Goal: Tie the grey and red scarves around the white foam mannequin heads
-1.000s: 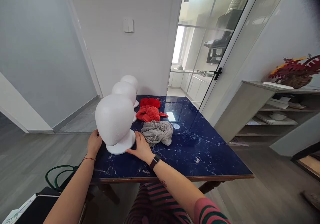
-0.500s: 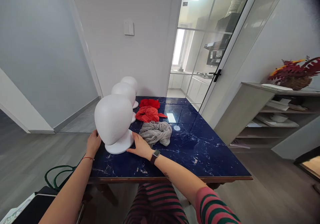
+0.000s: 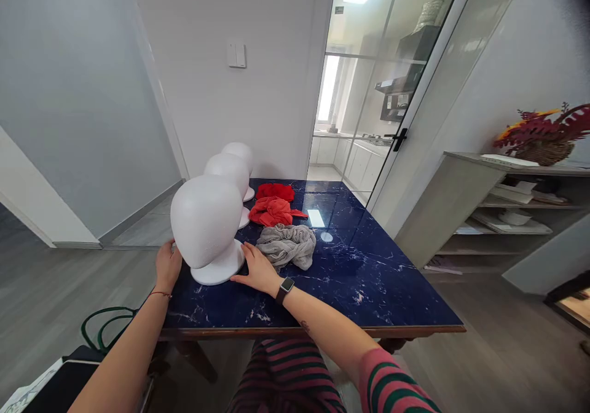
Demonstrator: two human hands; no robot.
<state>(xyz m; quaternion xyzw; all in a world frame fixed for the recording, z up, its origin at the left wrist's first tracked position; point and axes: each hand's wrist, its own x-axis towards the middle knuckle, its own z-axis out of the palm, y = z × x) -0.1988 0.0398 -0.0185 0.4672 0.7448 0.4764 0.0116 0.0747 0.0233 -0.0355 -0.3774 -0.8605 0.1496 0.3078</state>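
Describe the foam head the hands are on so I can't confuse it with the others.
On the dark blue marble table, three white foam heads line its left edge. Yours is the nearest foam head, largest in view, with the left hand and right hand at its base.

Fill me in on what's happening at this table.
A person has both hands on the base of the nearest white foam head: the left hand at its left edge, the right hand at its right. It stands on the blue table, with two more foam heads behind it. A grey cloth and red cloths lie beside them.
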